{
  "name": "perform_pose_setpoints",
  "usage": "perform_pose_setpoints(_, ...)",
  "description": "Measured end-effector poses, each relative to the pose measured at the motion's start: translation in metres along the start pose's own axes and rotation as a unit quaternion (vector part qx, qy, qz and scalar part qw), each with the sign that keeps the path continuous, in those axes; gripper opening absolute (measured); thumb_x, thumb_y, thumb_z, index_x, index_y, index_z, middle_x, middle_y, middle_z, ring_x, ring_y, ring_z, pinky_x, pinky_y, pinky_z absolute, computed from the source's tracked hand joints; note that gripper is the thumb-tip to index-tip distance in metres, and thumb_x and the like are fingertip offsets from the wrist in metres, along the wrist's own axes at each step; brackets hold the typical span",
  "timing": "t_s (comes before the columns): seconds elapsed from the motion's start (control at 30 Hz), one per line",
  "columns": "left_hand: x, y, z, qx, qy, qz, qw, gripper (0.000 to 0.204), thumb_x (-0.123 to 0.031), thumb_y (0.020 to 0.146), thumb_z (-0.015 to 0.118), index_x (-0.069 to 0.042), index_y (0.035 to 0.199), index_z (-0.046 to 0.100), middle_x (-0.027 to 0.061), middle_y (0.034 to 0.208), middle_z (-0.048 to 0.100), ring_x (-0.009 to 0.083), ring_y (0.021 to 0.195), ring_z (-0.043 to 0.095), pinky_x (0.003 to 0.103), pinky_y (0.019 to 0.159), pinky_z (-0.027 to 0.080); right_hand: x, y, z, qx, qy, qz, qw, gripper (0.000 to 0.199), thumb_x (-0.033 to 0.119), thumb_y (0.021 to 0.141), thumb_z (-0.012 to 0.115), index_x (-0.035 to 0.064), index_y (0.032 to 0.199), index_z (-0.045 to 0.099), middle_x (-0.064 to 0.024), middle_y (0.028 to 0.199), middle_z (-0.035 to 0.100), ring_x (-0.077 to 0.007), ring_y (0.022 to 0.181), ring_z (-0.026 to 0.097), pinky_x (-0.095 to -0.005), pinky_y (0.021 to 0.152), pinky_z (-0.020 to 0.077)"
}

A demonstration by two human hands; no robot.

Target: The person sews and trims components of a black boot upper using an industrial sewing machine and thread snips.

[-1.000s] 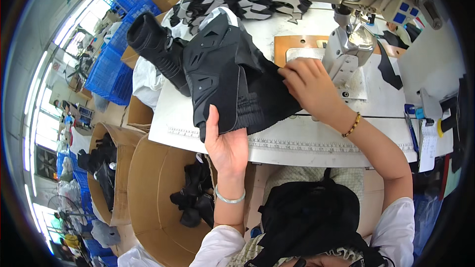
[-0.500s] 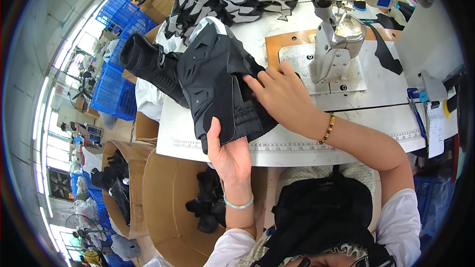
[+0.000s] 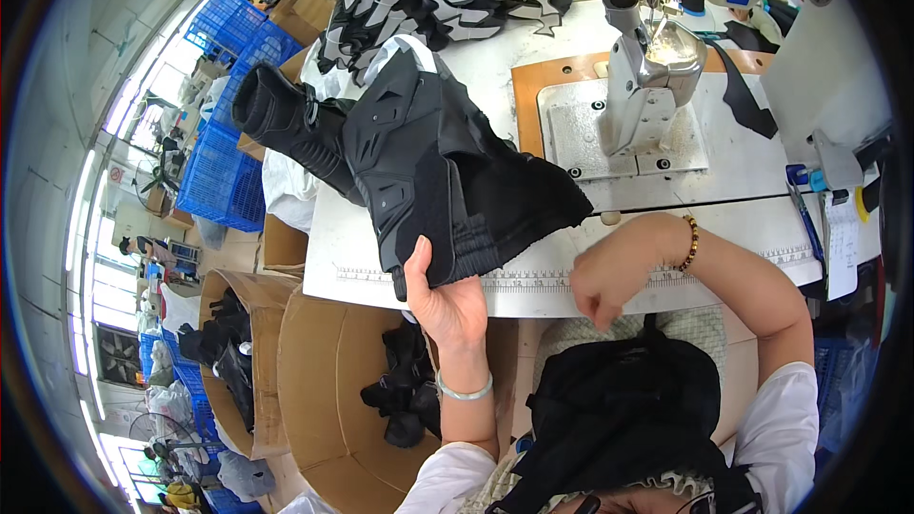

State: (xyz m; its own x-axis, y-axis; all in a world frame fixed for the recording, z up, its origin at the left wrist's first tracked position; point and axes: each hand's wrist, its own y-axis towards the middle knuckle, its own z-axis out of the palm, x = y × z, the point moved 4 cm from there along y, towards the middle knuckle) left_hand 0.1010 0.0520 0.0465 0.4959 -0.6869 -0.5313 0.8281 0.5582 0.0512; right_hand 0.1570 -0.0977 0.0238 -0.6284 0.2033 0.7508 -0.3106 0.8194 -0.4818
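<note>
White table (image 3: 743, 219) edge: left hand (image 3: 447, 300) grips black garment (image 3: 447, 171); right hand (image 3: 605, 281) prob. empty.

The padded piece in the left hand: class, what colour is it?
Black padded piece, held by the left hand; head view.

A white worktable (image 3: 666, 209) stands by blue crates (image 3: 224, 186) and cardboard bins (image 3: 328, 400), daylit windows (image 3: 86, 228) at left.

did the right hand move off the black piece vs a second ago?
Yes. The right hand has left the black piece and pulled back toward the body, now at the near table edge, away from the sewing machine.
</note>
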Motion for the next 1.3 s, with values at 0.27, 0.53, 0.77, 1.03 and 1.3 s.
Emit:
perform_pose_setpoints(0.27, 0.004, -0.001, -0.009, 0.014, 0.052, 0.004, 0.999, 0.028, -0.006, 0.083, 0.056, 0.004, 0.109, 0.054, 0.0113, 0.11, 0.059, 0.0212, 0.104, 0.055, 0.039, 0.096, 0.041, -0.003, -0.038, 0.012, -0.046, -0.006, 0.029, 0.998, 0.03, 0.03, 0.084, 0.059, 0.0004, 0.079, 0.064, -0.008, 0.07, 0.063, -0.0189, 0.064, 0.06, -0.0309, 0.061, 0.0452)
perform_pose_setpoints(0.53, 0.01, 0.003, -0.002, 0.026, 0.241, 0.051, 0.969, 0.04, 0.001, 0.081, 0.06, 0.003, 0.118, 0.046, 0.009, 0.111, 0.055, 0.0144, 0.1, 0.054, 0.027, 0.091, 0.042, -0.003, -0.105, 0.025, -0.373, 0.298, -0.071, 0.876, 0.022, 0.021, 0.081, 0.064, -0.0009, 0.077, 0.065, -0.0056, 0.064, 0.062, -0.0129, 0.054, 0.057, -0.0225, 0.046, 0.0417)
perform_pose_setpoints(0.77, 0.018, 0.002, 0.019, 0.059, 0.388, 0.079, 0.916, 0.037, -0.005, 0.081, 0.064, 0.007, 0.113, 0.049, 0.0093, 0.111, 0.055, 0.0149, 0.099, 0.053, 0.026, 0.09, 0.04, -0.028, -0.148, 0.042, -0.553, 0.344, -0.383, 0.655, 0.023, 0.015, 0.082, 0.062, -0.0019, 0.067, 0.059, -0.0097, 0.066, 0.058, -0.007, 0.051, 0.049, -0.0205, 0.043, 0.0359)
perform_pose_setpoints(1.03, 0.024, -0.008, 0.034, 0.067, 0.464, 0.122, 0.875, 0.032, -0.008, 0.083, 0.063, 0.01, 0.107, 0.053, 0.011, 0.109, 0.056, 0.0169, 0.097, 0.054, 0.028, 0.088, 0.041, -0.002, -0.102, 0.023, -0.746, -0.029, 0.107, 0.657, 0.022, 0.005, 0.082, 0.059, 0.0063, 0.103, 0.058, -0.0044, 0.086, 0.057, -0.0102, 0.066, 0.055, -0.02, 0.052, 0.0442)
perform_pose_setpoints(1.3, 0.023, -0.013, 0.025, 0.048, 0.433, 0.114, 0.893, 0.032, -0.007, 0.083, 0.062, 0.009, 0.108, 0.051, 0.0112, 0.11, 0.055, 0.0168, 0.099, 0.054, 0.028, 0.089, 0.041, -0.033, -0.044, -0.031, -0.764, -0.11, 0.183, 0.608, 0.033, 0.026, 0.08, 0.065, 0.0013, 0.099, 0.057, -0.013, 0.07, 0.058, -0.0237, 0.056, 0.056, -0.0306, 0.054, 0.047)
